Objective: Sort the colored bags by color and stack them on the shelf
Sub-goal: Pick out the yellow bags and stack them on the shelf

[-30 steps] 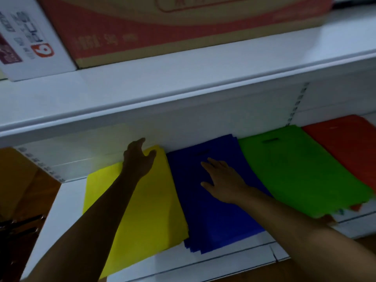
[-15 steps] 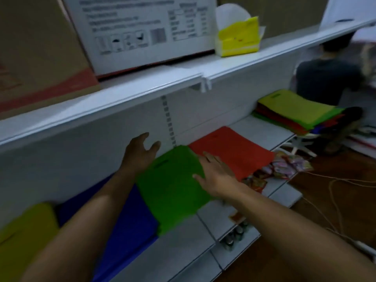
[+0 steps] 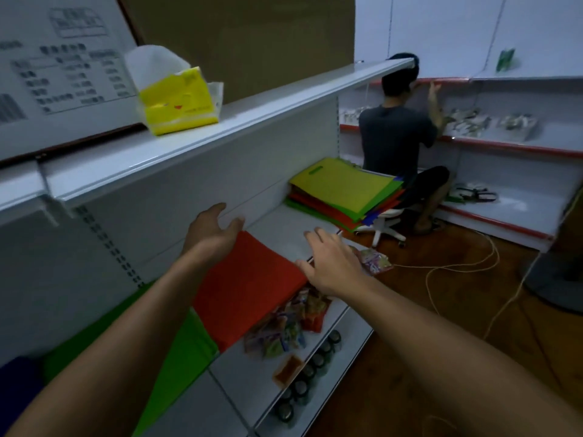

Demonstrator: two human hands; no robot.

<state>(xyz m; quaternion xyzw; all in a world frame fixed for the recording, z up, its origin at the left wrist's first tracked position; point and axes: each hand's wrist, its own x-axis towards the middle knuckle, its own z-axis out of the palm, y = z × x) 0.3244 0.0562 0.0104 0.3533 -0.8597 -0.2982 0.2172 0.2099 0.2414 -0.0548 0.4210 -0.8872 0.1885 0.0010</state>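
Both hands hover with fingers spread wide and holding nothing: the left hand (image 3: 212, 230) over the far edge of the red bag (image 3: 246, 288), the right hand (image 3: 331, 266) just beside its right edge, with the unsorted stack (image 3: 340, 190) further along the shelf (image 3: 277, 222). A careless sweep of the right fingers could likely knock the snack packets (image 3: 284, 329) lying below them off the lower ledge. Print on the white carton (image 3: 63, 67) above is too blurred to read.
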